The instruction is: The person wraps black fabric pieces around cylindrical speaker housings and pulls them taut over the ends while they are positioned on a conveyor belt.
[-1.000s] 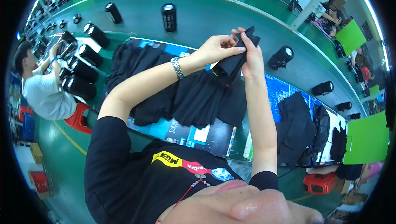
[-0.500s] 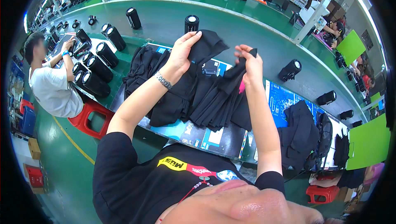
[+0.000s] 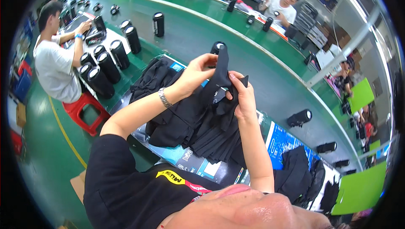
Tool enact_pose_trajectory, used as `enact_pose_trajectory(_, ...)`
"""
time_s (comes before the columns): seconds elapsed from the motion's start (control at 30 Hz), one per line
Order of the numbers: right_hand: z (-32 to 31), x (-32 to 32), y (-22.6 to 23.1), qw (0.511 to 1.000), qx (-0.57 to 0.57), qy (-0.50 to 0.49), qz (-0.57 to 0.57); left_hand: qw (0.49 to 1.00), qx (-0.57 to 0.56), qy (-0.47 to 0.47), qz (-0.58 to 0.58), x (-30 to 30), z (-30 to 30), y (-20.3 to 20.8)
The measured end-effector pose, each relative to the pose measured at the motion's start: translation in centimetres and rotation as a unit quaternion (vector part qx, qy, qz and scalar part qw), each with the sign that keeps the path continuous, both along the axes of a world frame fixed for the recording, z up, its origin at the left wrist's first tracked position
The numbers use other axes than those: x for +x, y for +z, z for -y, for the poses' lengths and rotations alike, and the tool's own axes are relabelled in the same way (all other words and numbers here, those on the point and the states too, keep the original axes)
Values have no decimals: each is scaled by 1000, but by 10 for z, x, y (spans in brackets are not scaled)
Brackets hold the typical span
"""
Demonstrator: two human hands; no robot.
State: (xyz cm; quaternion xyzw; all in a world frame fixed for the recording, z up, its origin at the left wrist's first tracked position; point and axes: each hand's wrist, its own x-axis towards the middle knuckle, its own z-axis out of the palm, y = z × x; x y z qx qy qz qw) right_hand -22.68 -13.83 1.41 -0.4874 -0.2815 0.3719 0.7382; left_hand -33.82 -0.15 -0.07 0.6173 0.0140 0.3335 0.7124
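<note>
Both my hands hold a black fabric piece [image 3: 220,72] up over the bench, where it hangs as a narrow folded strip between them. My left hand [image 3: 195,78] has its fingers closed on the strip's upper left side. Lower and to the right, my right hand [image 3: 244,97] pinches the cloth, and a small dark corner sticks up past its fingers. Beneath them lie fanned black fabric pieces [image 3: 215,138] and a rumpled black fabric pile [image 3: 154,79]. One black cylindrical speaker [image 3: 218,46] stands just behind the raised cloth, partly hidden by it.
Printed sheets [image 3: 276,141] cover the bench, with another black fabric pile [image 3: 293,170] at the right. Several black speakers [image 3: 107,66] stand at the left beside a seated co-worker [image 3: 57,60] on a red stool [image 3: 86,108]. A grey-green conveyor [image 3: 261,73] runs behind the bench.
My hands have come closer together, and the cloth has gone from spread out to a narrow upright strip. The view has shifted, showing another person across the conveyor.
</note>
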Motion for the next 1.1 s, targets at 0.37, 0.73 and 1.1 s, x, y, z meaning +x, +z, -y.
enact_pose_trajectory(0.37, -21, 5, 6, 999, 0, -10, 37, 987, -67, -96, -111, 4, -26, -5)
enact_pose_trajectory(0.73, -22, 80, -17, 982, -126, 137, 28, 916, -194, -276, -219, 39, -79, -25)
enact_pose_trajectory(1.1, -107, 166, -65, 855, -166, -305, 385, 984, -121, -4, -129, 142, -107, -62)
